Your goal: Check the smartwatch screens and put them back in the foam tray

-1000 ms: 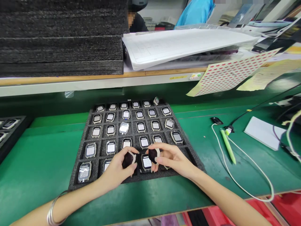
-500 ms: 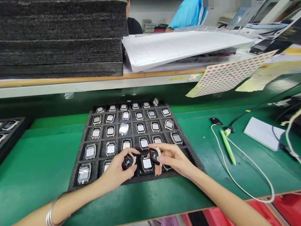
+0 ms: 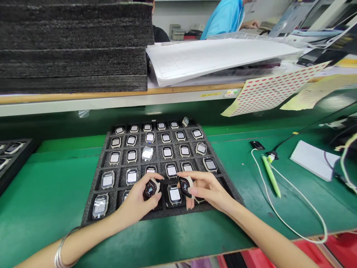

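Working over a big green tabletop here, with a long shelf running across the far side. Up on it there's a chunky stack of black foam on the left, some loose papers right of that, and beyond them somebody's blue sleeve. Down on the green, the foam tray sits right in front of me, with a white cable and a green pen lying off to its right.

Now the small stuff. My left fingers are pinching the left watch, and my right fingers pinch the right watch, both held up over the tray's near rows. Both are tipped, mostly dark screens angled left, pale cases showing on the right. Between them, down in its slot, lies a bright-screened watch, long axis running pretty much straight away from me. I'd call my right fingers the nearer ones to it.
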The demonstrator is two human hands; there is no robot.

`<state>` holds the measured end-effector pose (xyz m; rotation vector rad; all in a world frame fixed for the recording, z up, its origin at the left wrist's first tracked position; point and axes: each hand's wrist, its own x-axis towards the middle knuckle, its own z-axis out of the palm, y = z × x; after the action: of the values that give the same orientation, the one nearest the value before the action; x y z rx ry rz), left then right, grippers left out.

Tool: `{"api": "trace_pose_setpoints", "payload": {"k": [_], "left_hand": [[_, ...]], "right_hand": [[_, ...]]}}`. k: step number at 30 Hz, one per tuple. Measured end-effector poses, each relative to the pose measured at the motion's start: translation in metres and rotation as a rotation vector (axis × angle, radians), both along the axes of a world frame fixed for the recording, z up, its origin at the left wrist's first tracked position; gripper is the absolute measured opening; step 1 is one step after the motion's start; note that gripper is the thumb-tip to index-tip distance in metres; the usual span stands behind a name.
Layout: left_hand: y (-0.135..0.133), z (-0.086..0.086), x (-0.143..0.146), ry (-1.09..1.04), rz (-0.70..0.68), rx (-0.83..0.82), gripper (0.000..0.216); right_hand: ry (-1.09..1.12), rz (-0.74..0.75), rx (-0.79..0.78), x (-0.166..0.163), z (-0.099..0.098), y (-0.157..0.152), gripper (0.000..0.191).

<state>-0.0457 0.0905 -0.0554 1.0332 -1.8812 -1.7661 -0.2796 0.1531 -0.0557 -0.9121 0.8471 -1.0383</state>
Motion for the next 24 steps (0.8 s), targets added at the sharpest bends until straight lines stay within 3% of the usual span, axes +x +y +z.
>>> {"api": "trace_pose_setpoints", "payload": {"k": [7,14,24], "left_hand": [[-0.0010,0.0011,0.0000,0.009,0.023,0.010,0.032],[-0.0002,0.0017,-0.0001,0.016,0.027,0.007,0.032],[-0.0014,0.0023,0.0007,-0.014,-0.002,-0.036,0.030]], "right_hand": [[0.012,0.009,0.000,-0.0007,0.0016,0.0007,0.059],[-0.001,0.000,-0.002,-0.0012,0.0023,0.0003,0.047],[0.014,-0.015,0.002,-0.0017,0.0028,0.0012,0.045]]}}
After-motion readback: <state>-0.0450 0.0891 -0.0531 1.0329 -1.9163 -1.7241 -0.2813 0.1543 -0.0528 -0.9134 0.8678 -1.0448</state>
